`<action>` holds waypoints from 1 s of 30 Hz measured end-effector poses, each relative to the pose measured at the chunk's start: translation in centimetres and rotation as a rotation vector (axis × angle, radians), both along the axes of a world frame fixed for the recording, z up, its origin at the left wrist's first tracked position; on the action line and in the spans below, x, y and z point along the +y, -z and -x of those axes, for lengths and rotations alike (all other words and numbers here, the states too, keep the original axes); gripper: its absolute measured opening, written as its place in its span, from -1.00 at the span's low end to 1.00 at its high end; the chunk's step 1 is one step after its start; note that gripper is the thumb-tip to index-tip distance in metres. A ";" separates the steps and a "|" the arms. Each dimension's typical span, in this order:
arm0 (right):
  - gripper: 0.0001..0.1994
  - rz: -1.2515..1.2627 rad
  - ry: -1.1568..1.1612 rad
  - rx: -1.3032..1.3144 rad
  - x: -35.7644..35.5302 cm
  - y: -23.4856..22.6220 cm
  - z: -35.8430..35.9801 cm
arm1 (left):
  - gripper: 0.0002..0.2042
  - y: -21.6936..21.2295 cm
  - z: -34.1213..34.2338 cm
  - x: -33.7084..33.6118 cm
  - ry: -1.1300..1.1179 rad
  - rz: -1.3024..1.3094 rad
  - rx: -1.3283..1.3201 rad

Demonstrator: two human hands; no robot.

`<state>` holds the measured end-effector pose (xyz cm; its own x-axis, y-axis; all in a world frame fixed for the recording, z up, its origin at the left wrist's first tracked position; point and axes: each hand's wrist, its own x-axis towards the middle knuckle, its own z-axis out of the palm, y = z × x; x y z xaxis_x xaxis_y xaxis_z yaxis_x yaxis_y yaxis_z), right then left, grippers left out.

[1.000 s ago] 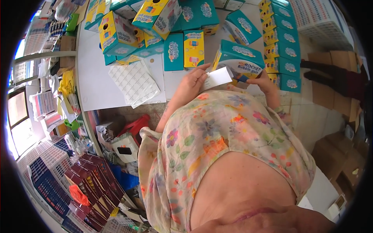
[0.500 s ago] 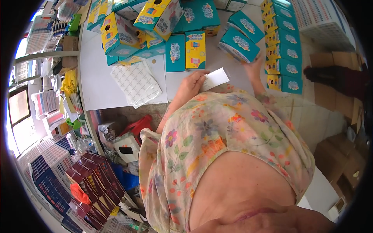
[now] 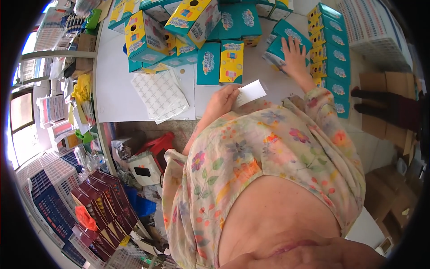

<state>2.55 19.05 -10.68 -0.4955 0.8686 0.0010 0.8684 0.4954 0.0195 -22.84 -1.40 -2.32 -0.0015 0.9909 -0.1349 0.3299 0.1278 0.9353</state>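
My left hand (image 3: 222,101) is closed on a small white paper sheet (image 3: 252,93) near the front edge of the table. My right hand (image 3: 295,58) lies with its fingers spread over a teal box (image 3: 278,46) right of centre. Another teal box (image 3: 293,32) sits just behind it, partly covered by my fingers. Two more boxes, a teal one (image 3: 208,63) and a yellow-fronted one (image 3: 231,61), stand side by side beyond my left hand. To their left lie printed white sticker sheets (image 3: 160,96).
Several teal and yellow boxes (image 3: 192,20) are piled at the back. A row of matching boxes (image 3: 336,58) lines the table's right side. Brown cartons (image 3: 374,85) and a person's dark-clad legs (image 3: 374,98) are at the far right. Crowded shelves (image 3: 58,54) flank the left.
My right hand has moved from the near edge of the teal box up onto its top, fingers now spread. My left hand still holds the white sheet. The whole view has shifted slightly.
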 end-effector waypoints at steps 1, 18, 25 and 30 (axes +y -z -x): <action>0.13 -0.002 -0.009 0.000 0.5 0.3 -0.9 | -0.78 0.1 0.0 0.0 -0.031 -0.005 0.001; -0.35 -0.012 0.091 0.663 26.5 5.0 1.7 | -0.80 -1.0 1.6 -0.5 -0.135 0.048 0.037; -0.02 0.098 0.504 0.441 30.1 8.3 3.5 | -0.79 -1.0 2.0 -0.7 -0.249 0.134 0.035; -0.10 0.165 0.772 0.577 30.7 7.0 -1.5 | -0.80 -0.8 1.7 -0.3 -0.199 0.069 0.012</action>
<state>4.03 49.72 -17.67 0.2482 0.9649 -0.0861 0.8095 -0.2554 -0.5287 -24.59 -1.65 -1.56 -0.1983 0.9592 -0.2016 0.3025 0.2555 0.9183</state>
